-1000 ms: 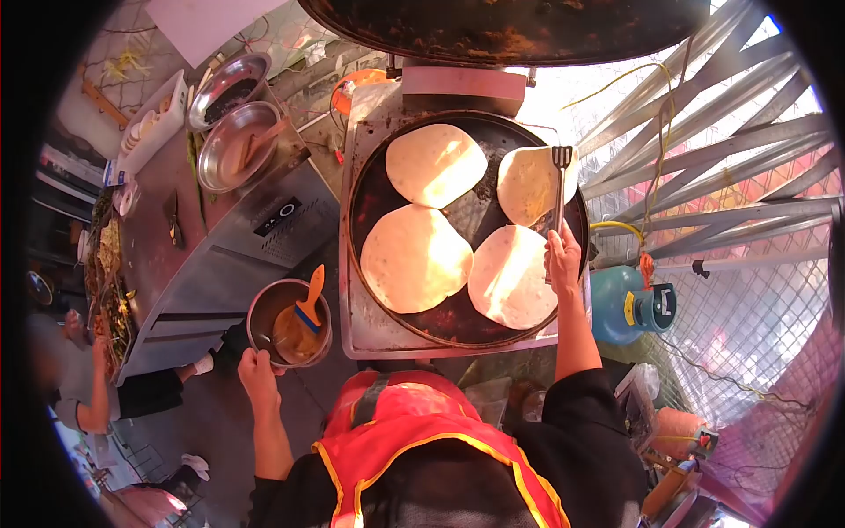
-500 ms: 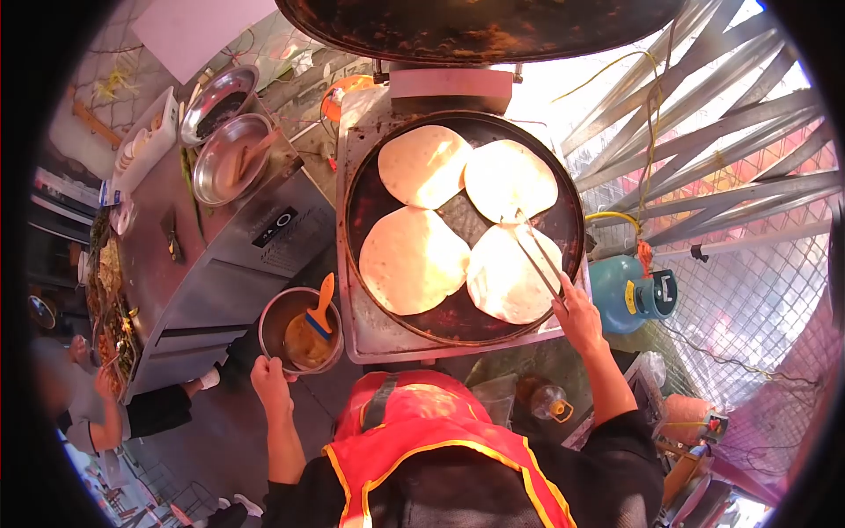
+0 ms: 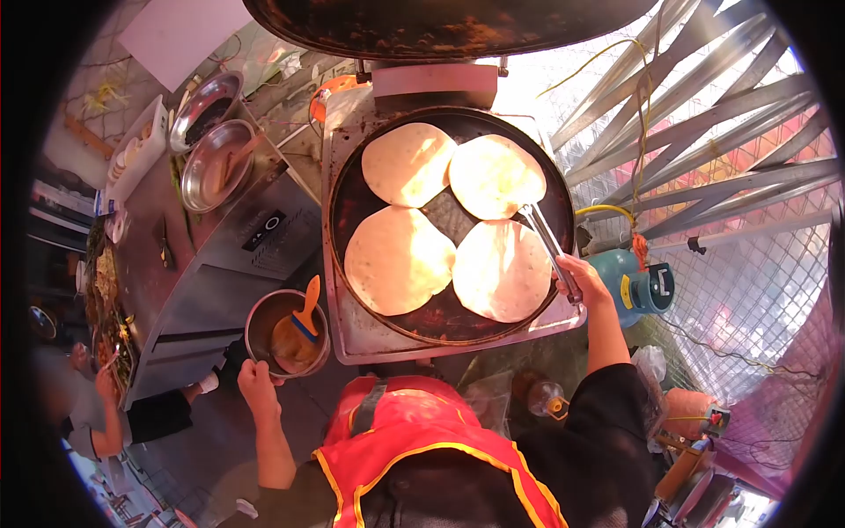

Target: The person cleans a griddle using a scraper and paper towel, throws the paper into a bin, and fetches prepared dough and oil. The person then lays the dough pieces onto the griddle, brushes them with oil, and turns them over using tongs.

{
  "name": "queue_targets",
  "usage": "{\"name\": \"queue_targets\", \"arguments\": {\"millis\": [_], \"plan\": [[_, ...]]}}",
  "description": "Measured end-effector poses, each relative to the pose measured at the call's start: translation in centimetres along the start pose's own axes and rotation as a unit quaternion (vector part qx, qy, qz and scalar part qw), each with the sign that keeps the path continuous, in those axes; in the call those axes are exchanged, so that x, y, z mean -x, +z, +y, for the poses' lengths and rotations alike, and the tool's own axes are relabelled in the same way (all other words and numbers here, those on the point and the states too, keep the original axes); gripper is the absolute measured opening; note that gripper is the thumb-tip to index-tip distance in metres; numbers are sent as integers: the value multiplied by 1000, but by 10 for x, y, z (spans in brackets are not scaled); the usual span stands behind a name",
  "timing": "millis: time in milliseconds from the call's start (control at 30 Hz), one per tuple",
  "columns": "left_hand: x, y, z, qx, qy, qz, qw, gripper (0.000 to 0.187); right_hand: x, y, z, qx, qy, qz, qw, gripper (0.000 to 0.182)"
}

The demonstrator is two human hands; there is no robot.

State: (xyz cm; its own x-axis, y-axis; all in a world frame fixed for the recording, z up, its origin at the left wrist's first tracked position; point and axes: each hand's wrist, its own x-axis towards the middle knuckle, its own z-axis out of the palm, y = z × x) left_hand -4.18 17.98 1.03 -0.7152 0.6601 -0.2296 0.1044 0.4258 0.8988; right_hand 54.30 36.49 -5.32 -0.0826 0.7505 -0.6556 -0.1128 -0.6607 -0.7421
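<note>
Four round flatbreads lie on a dark round griddle [image 3: 444, 326]: upper left [image 3: 407, 165], upper right [image 3: 498, 176], lower left [image 3: 399, 260] and lower right [image 3: 502, 271]. My right hand [image 3: 583, 280] is closed on metal tongs [image 3: 547, 236] at the griddle's right edge. The tongs' tips are at the lower right edge of the upper right flatbread. My left hand [image 3: 258, 385] is closed on the handle of a metal pot [image 3: 255, 333]. Inside the pot are a brownish liquid and an orange-handled brush [image 3: 308, 304].
The griddle's raised lid [image 3: 458, 31] is at the top. On the left, a metal counter [image 3: 141, 255] holds bowls [image 3: 216, 167] and a white tray [image 3: 136, 154]. A gas cylinder [image 3: 616, 282] is at right, a bottle [image 3: 546, 400] below. Another person [image 3: 97, 409] is at lower left.
My right hand and the tongs have turned, and the tongs' tips have shifted slightly up to the upper right flatbread's edge. The whole view has moved slightly, with the griddle and pot further left.
</note>
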Motion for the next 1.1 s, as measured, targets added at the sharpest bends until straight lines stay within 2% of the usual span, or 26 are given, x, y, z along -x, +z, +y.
{"name": "queue_targets", "arguments": {"millis": [167,200,367,467,600,700,833,933,1033,1100], "plan": [[6,0,3,-13,-14,8,1000,17,-25,24,6,-28,-30,27,999,26],[6,3,4,-15,-19,11,1000,17,-24,28,6,-42,-32,38,998,35],[8,7,1,2,-11,2,1000,19,-15,10,-5,-4,-35,88,995,44],[7,6,-1,-6,-12,4,1000,19,-18,-8,-19,21,-30,80,996,42],[7,7,1,-24,-7,1,1000,19,-14,-14,-40,21,-12,42,999,24],[3,4,-2,-1,-13,-15,1000,19,5,-37,-49,32,21,25,999,26],[0,3,0,0,-14,-19,1000,19,69,-38,-46,119,55,88,987,28],[-9,3,-3,14,-1,-32,999,19,129,-7,-18,139,37,90,986,27],[-24,0,-8,9,13,-58,998,18,187,70,20,50,11,76,996,25],[-35,-2,-10,16,19,-81,996,19,214,116,53,-7,37,55,998,24]]}}
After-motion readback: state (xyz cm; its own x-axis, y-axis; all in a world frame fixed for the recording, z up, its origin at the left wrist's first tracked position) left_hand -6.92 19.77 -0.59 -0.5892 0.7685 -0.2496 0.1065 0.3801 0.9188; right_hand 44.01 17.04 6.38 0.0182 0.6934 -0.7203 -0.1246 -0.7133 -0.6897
